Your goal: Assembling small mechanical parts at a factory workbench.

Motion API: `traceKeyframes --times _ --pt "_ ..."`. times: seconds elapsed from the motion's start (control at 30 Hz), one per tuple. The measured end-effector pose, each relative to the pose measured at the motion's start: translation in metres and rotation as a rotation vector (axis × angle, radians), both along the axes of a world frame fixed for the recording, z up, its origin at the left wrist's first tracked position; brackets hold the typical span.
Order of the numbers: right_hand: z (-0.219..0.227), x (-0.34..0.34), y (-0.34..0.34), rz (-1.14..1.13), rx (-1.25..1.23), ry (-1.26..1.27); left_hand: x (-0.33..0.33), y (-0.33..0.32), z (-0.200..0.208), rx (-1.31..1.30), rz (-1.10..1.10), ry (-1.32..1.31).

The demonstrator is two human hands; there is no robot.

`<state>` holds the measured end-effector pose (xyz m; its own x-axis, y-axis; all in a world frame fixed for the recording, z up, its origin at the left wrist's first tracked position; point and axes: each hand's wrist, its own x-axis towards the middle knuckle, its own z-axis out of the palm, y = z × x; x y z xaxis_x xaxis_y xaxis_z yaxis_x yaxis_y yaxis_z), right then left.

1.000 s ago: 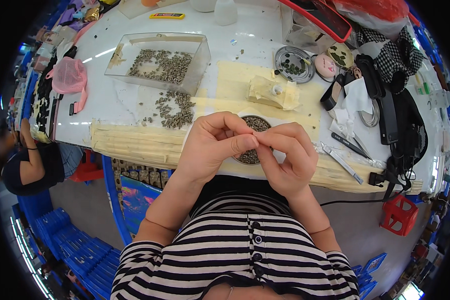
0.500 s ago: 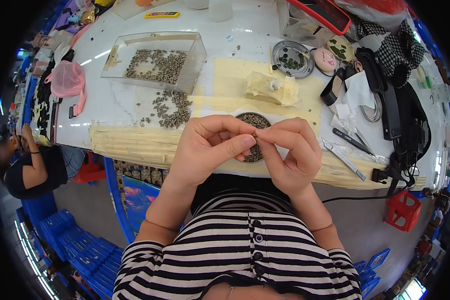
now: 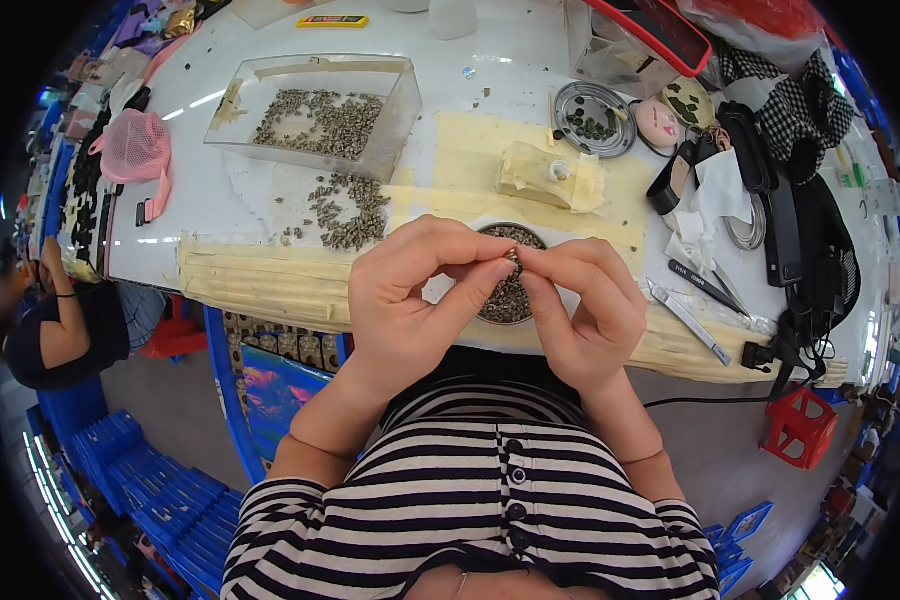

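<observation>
1. Left hand [image 3: 410,290]: raised over the front edge of the table; tips of thumb and index finger brought together on a small metal piece [image 3: 513,262], the other fingers curled in behind.
2. Right hand [image 3: 598,310]: opposite the left, index fingertip at the same piece. Whether its thumb also clamps the piece cannot be told; the contact is small and partly covered.
3. Position of the piece: between the two hands' fingertips, above a round dish [image 3: 507,322] of like metal parts. Dish partly hidden by both hands.
4. Beyond the dish, slightly right: a tape-wrapped block [image 3: 530,185] with a white ring-like part on top.
5. Far left of the dish: a clear box [image 3: 395,120], its floor scattered with similar parts. A loose heap [image 3: 352,212] of them lies on the table just in front of the box.
6. Right of the block, further back: a clear round tray [image 3: 610,150] with dark green bits; a pink round case [image 3: 657,123] just beside it.
7. Right of the right hand: dark tweezers [image 3: 705,285] and a silver tool [image 3: 688,320], lying near each other.
8. Left margin: a co-worker [image 3: 55,340], seated, well apart from these hands.
</observation>
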<state>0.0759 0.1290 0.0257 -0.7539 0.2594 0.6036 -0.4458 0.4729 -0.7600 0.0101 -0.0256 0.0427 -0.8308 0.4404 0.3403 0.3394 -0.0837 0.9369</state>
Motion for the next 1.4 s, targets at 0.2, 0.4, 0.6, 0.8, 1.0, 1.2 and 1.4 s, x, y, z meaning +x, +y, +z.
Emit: traceKeyframes --times 0.2,0.4,0.6,0.8,1.0,1.2,1.4 --pt "-0.004 0.001 0.001 0.069 -0.173 -0.106 0.002 0.001 0.007 -0.148 0.06 0.229" --pt "-0.003 0.005 0.001 0.188 -0.489 -0.296 0.005 0.003 0.01 -0.211 0.098 0.361" --pt "-0.003 0.006 0.002 0.224 -0.539 -0.31 0.005 0.004 0.009 -0.192 0.081 0.326" --pt "-0.001 0.006 0.003 0.291 -0.561 -0.305 0.003 0.001 0.008 -0.162 0.025 0.266" --pt "0.0 0.007 0.004 0.322 -0.591 -0.323 0.001 -0.002 0.008 -0.127 -0.054 0.145" --pt "-0.001 0.001 0.003 0.194 -0.29 -0.211 0.002 -0.003 0.008 -0.144 -0.051 0.138" --pt "-0.002 -0.002 0.0 0.092 -0.122 -0.107 -0.001 -0.005 0.006 -0.168 -0.03 0.238"
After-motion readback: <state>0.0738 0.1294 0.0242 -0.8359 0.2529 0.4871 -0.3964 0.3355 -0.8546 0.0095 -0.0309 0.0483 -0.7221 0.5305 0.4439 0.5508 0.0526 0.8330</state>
